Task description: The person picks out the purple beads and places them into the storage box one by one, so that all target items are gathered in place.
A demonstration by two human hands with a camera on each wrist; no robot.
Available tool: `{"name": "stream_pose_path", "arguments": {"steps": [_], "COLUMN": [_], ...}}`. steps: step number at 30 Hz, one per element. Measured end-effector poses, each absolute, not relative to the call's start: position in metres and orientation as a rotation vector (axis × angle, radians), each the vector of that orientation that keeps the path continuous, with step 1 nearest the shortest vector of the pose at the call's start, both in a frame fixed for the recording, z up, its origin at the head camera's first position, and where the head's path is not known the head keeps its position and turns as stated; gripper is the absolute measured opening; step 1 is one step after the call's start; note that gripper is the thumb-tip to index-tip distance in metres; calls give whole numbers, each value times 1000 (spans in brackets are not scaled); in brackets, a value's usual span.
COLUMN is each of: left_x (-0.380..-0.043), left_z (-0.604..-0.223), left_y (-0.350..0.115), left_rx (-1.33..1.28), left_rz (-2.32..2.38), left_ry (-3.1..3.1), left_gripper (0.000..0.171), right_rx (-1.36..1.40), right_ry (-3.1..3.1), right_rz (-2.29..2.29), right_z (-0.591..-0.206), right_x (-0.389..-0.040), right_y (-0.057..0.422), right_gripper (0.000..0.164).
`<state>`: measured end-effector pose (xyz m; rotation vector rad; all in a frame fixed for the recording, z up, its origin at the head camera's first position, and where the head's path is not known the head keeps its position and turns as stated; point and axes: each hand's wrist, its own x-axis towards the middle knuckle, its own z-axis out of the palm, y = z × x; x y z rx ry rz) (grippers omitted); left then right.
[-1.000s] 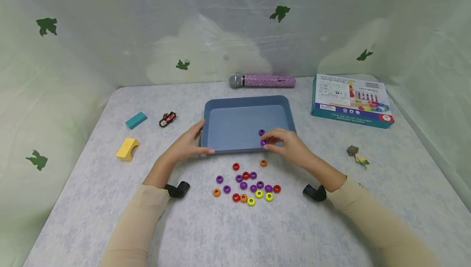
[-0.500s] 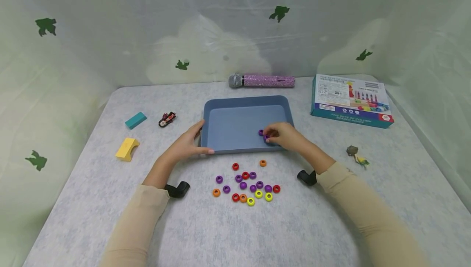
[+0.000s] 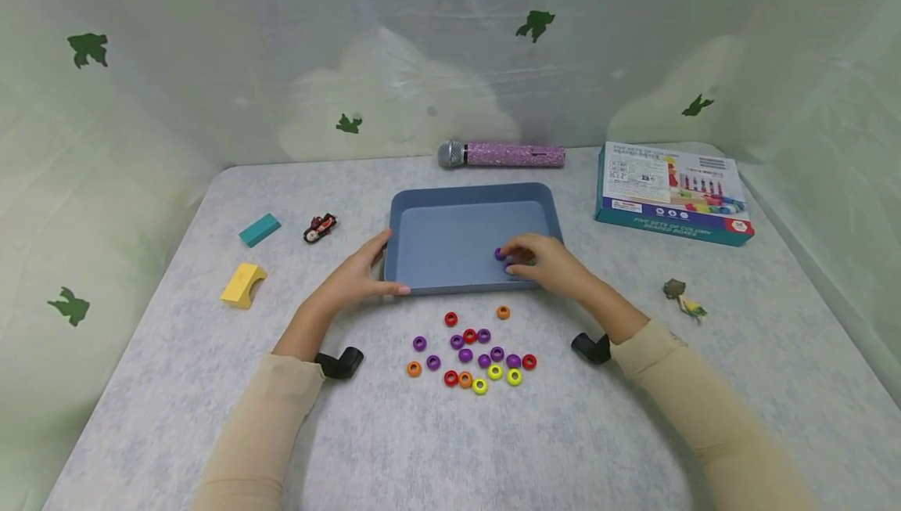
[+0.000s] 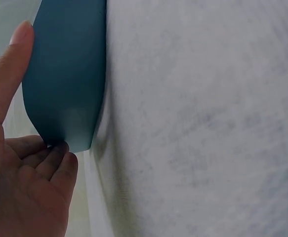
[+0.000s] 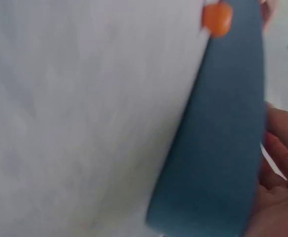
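Note:
A blue-grey tray lies on the table in the head view. My left hand grips its front-left corner, thumb along the front wall and fingers at the left side. The left wrist view shows this thumb against the tray wall. Inside the tray's front right, my right hand reaches over the wall, with a gap between thumb and index finger. One purple bead lies by the index fingertip. Another purple bead shows partly beside the thumb tip, mostly hidden by the fingers.
Several loose red, purple, orange and yellow beads lie before the tray, including an orange bead near its wall. A glittery microphone lies behind. A boxed bead set is at right; a yellow block and teal block at left.
My right hand has carried a purple bead from over the front rim down into the tray beside the other one, and its fingertips have parted. The left hand has stayed on the tray.

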<state>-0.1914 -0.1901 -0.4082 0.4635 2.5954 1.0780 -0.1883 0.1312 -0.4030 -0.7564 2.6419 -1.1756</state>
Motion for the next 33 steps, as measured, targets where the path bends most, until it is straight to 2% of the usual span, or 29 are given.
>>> {"name": "stream_pose_path", "arguments": {"steps": [8,15,24,33], "left_x": [-191,-190,-191,-191], "left_z": [-407,-405,-406,-406], "left_y": [-188,-188,-188,-189], "left_rx": [466,459,456,449], "left_rz": [1078,1081,1080,1064], "left_ry": [2593,2591,2587,2595], "left_gripper": [106,106,104,105], "right_rx": [-1013,-959,-966,-895], "right_ry": [2490,2354,2415,2362], "right_rz": [-1402,-1293,-1200,-1400], "right_z": [-391,-412,-429,-409], "right_x": [-145,-122,-117,-128], "right_y": [119,109,102,107], "right_gripper": [29,24,15,18]}}
